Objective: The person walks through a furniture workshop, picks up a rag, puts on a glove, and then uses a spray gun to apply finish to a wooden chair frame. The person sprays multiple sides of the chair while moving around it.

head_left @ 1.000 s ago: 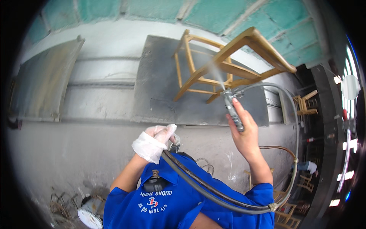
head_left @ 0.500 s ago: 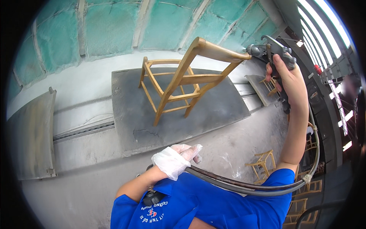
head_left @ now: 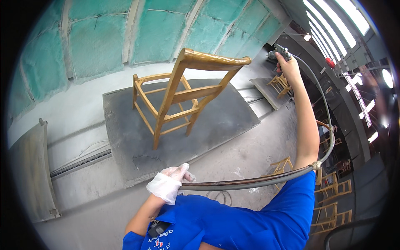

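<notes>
A spray gun [head_left: 280,53] is gripped in my right hand [head_left: 288,64], raised at the upper right with the arm stretched out. Pale mist hangs by its nozzle, to the right of a wooden chair's top rail. This chair [head_left: 196,95], seatless and glossy yellow-brown, stands upright on a dark grey board [head_left: 225,125]. Neither hand touches it. My left hand [head_left: 177,171], in a thin white plastic glove, is closed near my body, below the board's front edge. Paired hoses, one grey hose [head_left: 283,178] and one dark, run from it, taped together, toward the gun; its grip is partly hidden.
More wooden chair frames [head_left: 333,187] stand at the lower right, and another chair [head_left: 280,84] sits on a farther board [head_left: 266,92]. A worn upright panel [head_left: 31,175] is at the left. Green-coated wall panels [head_left: 100,41] line the back. A thin hose lies coiled on the floor.
My right hand has moved the spray gun away from the chair's top rail, farther off. The hoses have shifted along with it. The view has turned, so the chair appears farther left and lower.
</notes>
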`<action>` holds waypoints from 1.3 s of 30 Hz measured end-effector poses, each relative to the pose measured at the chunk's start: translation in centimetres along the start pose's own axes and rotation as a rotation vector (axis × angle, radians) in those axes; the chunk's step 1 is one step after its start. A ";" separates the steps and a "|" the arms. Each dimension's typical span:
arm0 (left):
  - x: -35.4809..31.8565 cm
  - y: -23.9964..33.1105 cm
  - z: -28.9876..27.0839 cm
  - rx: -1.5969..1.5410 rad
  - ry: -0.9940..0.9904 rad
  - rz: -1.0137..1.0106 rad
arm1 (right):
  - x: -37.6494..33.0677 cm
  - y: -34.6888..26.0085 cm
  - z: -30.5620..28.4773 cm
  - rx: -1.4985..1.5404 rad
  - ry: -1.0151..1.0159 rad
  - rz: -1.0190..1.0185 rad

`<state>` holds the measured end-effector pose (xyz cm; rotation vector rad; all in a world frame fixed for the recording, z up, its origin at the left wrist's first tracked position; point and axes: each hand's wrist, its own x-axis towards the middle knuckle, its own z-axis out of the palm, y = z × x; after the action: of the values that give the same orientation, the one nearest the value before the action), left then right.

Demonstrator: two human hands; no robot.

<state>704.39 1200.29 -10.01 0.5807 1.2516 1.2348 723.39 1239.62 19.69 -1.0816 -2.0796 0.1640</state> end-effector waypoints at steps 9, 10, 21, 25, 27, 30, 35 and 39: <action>0.9 -3.5 -3.0 -0.046 0.260 0.025 | -9.7 4.0 11.7 -0.484 0.026 -0.276; 0.7 -4.1 -3.3 -0.030 0.293 -0.015 | -11.0 4.8 13.5 -0.504 -0.031 -0.274; -0.3 -7.3 -2.7 0.005 0.525 -0.161 | -23.0 13.9 31.4 -0.386 -0.673 -0.154; -0.6 -6.9 -1.5 0.018 0.604 -0.155 | -26.6 16.7 36.4 -0.338 -0.855 -0.099; -0.7 -6.6 -1.0 0.029 0.635 -0.234 | -28.1 17.9 38.3 -0.327 -0.904 -0.063; -0.7 -6.2 -0.4 0.000 0.696 -0.217 | -29.2 19.3 40.1 -0.253 -0.927 -0.061; -0.7 -6.1 -0.1 0.036 0.721 -0.298 | -26.7 22.4 41.6 -0.035 -0.539 0.260; -0.9 -5.9 -0.4 0.000 0.704 -0.237 | -24.7 23.4 42.0 0.339 -0.450 0.429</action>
<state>706.36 1197.58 -14.94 -0.0304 1.8392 1.2760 718.15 1245.34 -33.76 -1.3460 -2.0565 1.0147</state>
